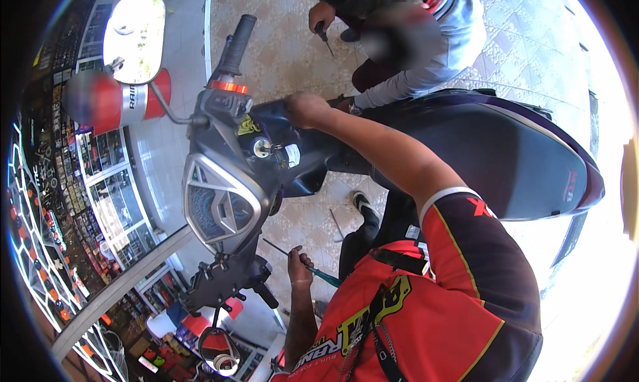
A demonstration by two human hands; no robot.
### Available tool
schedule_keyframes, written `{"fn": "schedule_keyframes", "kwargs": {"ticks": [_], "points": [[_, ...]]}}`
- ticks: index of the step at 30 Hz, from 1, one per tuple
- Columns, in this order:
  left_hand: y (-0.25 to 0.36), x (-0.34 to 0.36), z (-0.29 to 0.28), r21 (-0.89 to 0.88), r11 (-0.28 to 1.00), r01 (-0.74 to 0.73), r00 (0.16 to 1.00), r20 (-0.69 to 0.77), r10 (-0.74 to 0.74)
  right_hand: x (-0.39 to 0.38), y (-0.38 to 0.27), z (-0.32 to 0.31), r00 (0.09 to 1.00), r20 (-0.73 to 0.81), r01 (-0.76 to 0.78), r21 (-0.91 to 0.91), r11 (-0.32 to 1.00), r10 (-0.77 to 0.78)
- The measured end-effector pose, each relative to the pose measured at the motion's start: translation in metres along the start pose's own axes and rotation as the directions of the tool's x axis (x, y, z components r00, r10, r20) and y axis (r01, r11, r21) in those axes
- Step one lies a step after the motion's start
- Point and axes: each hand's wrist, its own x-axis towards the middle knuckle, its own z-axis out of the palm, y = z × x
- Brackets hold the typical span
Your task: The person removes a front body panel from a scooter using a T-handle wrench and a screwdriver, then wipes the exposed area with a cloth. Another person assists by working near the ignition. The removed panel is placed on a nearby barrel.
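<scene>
A dark scooter (pixel 492 149) stands across the view, its front to the left. My left hand (pixel 300 265), low beside the steering column, is closed round a screwdriver (pixel 324 276) with a green handle; its thin dark shaft points toward the scooter. My right hand (pixel 306 110) reaches over to the far side of the dark front panel (pixel 309 146), behind the ignition lock (pixel 261 148). Its fingers are curled, and what they grip is hidden. Close by, a co-worker's hand (pixel 345 105) touches the same panel. The co-worker's other hand (pixel 321 16) holds a screwdriver (pixel 324 36).
The handlebar grip (pixel 238 44) and mirror (pixel 135 39) stick out at upper left. A phone holder (pixel 223 285) sits on the nearer handlebar. Glass display cases (pixel 113 176) line the left side. A thin stick-like object (pixel 337 225) lies on the tiled floor (pixel 319 202).
</scene>
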Motion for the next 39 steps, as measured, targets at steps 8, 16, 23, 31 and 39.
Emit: {"fn": "schedule_keyframes", "kwargs": {"ticks": [8,16,23,31,39], "points": [[0.014,-0.020,0.043,0.080,0.996,0.029,0.997,-0.072,-0.023,0.055,-0.072,0.005,0.957,0.028,0.286,0.092,0.954,-0.289],[0.015,-0.032,0.066,0.073,0.993,0.090,0.988,-0.132,-0.080,0.104,-0.067,0.061,0.970,-0.020,0.244,0.144,0.959,-0.243],[0.014,-0.030,0.081,0.127,0.990,0.065,0.994,-0.100,-0.052,0.088,-0.037,0.080,0.847,-0.288,0.517,0.253,0.818,-0.447],[0.011,-0.028,0.089,0.180,0.978,0.102,0.994,-0.062,-0.092,0.043,-0.035,0.090,0.803,-0.533,0.546,0.476,0.690,-0.268],[0.003,-0.030,0.093,0.215,0.970,0.113,0.993,-0.068,-0.100,0.013,-0.038,0.091,0.849,-0.527,0.455,0.761,0.463,0.031]]}}
